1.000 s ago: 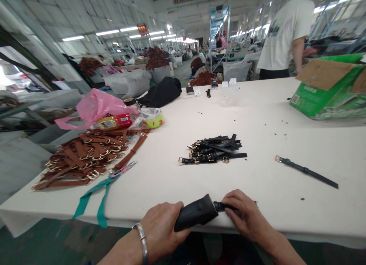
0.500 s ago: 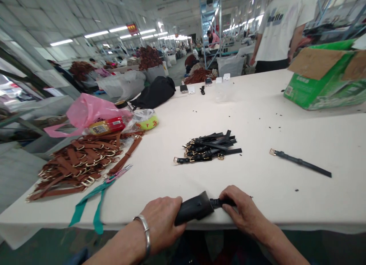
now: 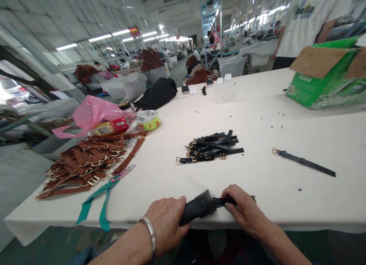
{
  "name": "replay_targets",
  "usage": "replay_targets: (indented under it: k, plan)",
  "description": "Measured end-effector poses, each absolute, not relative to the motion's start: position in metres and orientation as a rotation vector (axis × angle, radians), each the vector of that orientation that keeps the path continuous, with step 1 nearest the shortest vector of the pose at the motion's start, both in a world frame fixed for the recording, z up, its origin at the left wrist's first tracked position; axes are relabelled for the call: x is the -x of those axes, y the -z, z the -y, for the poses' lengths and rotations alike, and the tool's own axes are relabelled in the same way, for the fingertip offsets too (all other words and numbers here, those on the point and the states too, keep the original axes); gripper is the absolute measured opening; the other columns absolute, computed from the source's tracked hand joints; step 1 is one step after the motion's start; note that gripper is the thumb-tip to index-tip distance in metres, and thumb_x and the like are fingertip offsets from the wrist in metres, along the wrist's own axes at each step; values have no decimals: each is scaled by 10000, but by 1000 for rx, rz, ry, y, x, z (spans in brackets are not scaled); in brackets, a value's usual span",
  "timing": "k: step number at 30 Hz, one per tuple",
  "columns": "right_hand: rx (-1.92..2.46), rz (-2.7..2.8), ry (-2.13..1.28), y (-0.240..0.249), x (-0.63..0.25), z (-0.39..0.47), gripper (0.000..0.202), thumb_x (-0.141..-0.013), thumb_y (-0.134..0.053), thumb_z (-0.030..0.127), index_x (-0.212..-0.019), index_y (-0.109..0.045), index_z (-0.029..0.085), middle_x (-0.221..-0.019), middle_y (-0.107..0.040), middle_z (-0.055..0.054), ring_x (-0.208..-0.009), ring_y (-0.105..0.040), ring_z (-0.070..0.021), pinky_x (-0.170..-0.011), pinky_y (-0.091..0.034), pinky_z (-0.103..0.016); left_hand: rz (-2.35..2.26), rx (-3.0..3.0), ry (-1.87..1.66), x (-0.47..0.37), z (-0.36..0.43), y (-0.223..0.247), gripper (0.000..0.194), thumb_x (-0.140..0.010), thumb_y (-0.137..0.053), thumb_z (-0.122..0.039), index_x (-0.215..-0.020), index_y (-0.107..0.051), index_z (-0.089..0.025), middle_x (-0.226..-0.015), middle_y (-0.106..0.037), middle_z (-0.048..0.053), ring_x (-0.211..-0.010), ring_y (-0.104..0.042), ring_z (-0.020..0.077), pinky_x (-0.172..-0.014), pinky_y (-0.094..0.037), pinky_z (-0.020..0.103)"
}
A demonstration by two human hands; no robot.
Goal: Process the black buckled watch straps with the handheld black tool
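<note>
My left hand (image 3: 167, 219), with a silver bangle at the wrist, grips a black cylindrical tool (image 3: 198, 208) near the table's front edge. From the right, my right hand (image 3: 243, 208) pinches a black strap (image 3: 220, 201), whose near end meets the tool's wide tip. Part of that strap is hidden under my fingers. Beyond my hands lies a pile of black straps (image 3: 213, 147) with gold buckles. One more black strap (image 3: 305, 163) lies apart on the right, its gold buckle pointing left.
Brown straps (image 3: 82, 162) are heaped at the left, beside scissors (image 3: 122, 173) with teal cloth. Behind them are a pink bag (image 3: 94, 112) and a black bag (image 3: 157, 93). A green box (image 3: 320, 82) stands at the back right, near a person in a white shirt.
The view has shifted slightly, moving the table items a little to the right. Both hands keep their holds on the tool and strap. The person at the back right has moved right.
</note>
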State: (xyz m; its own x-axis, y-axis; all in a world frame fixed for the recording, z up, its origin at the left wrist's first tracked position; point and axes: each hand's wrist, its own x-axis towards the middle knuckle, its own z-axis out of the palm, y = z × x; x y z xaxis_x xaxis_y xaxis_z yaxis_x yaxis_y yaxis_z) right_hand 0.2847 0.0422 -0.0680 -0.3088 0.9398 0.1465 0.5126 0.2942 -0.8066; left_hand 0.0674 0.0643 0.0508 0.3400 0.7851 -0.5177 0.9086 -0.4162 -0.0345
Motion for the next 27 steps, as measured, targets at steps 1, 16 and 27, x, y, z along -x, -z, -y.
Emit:
replay_targets:
  k: [1, 16, 27]
  plan:
    - [1293, 1937, -871, 68, -285, -42, 186, -725, -461, 76, -857, -490, 204, -828, -507, -19, -778, -462, -166, -697, -388, -306, -1521, -2357, 677, -68, -65, -50, 283, -709, -420, -376, -892, -532, -191, -841, -636, 98, -797, -590, 270, -690, -454, 392]
    - [1240, 1938, -778, 81, -289, -42, 454, -677, -492, 110, -1117, -443, 212, -1093, -473, -79, -1011, -454, -212, -892, -377, -387, -1702, -2235, 292, -51, -78, -21, 307, -686, -462, -453, -828, -585, -210, -796, -644, 57, -731, -590, 202, -586, -402, 263]
    - [1347, 1980, -595, 76, -299, -51, 265, -746, -515, 199, -1009, -540, 215, -1037, -537, -73, -973, -510, -204, -852, -430, -344, -1897, -1975, -28, 18, -58, 16, 319, -697, -485, -478, -853, -570, -212, -732, -641, 12, -676, -582, 171, -573, -365, 231]
